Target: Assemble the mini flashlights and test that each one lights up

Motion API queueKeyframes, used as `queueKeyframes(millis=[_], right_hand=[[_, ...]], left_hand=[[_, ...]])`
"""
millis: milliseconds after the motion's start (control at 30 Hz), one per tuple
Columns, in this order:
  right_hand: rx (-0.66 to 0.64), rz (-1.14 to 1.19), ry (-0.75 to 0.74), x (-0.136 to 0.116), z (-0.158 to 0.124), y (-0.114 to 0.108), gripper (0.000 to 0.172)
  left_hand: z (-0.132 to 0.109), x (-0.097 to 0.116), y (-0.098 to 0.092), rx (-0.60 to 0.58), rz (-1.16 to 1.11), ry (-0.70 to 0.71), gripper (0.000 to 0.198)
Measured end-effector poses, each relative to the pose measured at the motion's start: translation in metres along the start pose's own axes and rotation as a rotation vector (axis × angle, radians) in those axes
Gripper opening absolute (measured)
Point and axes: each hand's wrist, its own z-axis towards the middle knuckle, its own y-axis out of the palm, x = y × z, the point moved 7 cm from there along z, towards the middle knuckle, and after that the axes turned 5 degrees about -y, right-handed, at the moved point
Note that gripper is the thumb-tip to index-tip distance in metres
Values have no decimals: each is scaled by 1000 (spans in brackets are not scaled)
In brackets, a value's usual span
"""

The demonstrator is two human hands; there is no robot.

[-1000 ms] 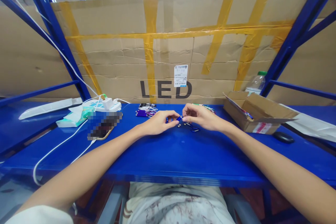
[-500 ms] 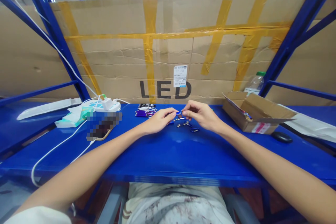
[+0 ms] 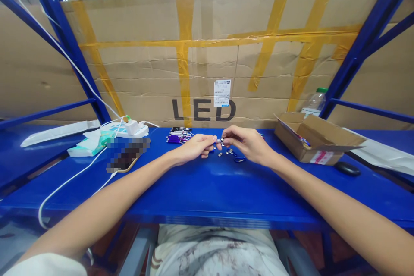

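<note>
My left hand [image 3: 196, 146] and my right hand [image 3: 244, 142] meet over the blue table [image 3: 213, 189], both pinched on a small blue keychain light [image 3: 220, 141] held between their fingertips. Just below them a few small silver parts [image 3: 226, 152] and a blue clip ring [image 3: 239, 160] lie loose on the table. A row of purple and black keychain lights [image 3: 179, 136] lies left of my hands, near the cardboard wall.
An open cardboard box [image 3: 315, 138] sits at the right with a plastic bottle [image 3: 313, 102] behind and a black mouse [image 3: 347, 168] beside it. At the left lie a power strip [image 3: 124, 129], a tissue pack [image 3: 87, 146], a blurred phone [image 3: 124, 155] and a white cable [image 3: 71, 181].
Both hands have lifted slightly and shifted a little; the fingertips have closed together on the small light. Nothing else on the table has moved.
</note>
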Motion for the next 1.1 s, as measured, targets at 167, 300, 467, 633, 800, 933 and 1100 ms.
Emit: queueKeyframes(millis=[167,300,467,633,800,933,1100], right_hand=[[21,-233,-214,-12,-4,1,17],[57,-310,-338,-17,-7,2,17],[-1,-355,-381,-22,-8,5,20],[-27,-433,-476,-34,-10,10,20],[-35,-645,-562,-33,-15,18,20],[-24,-695,-587,-30,-16,18,18],[28,-543,-527,-29,-13,13,11]], left_hand=[[-3,-4,2,-45,-106,-108,54],[-3,-1,1,-55,-86,-84,53],[-4,4,-3,-57,-16,-36,53],[-9,2,0,-184,-45,-126,53],[-9,2,4,-180,-69,-121,54],[-6,8,3,-93,89,14,60],[-10,22,-2,83,492,233,51]])
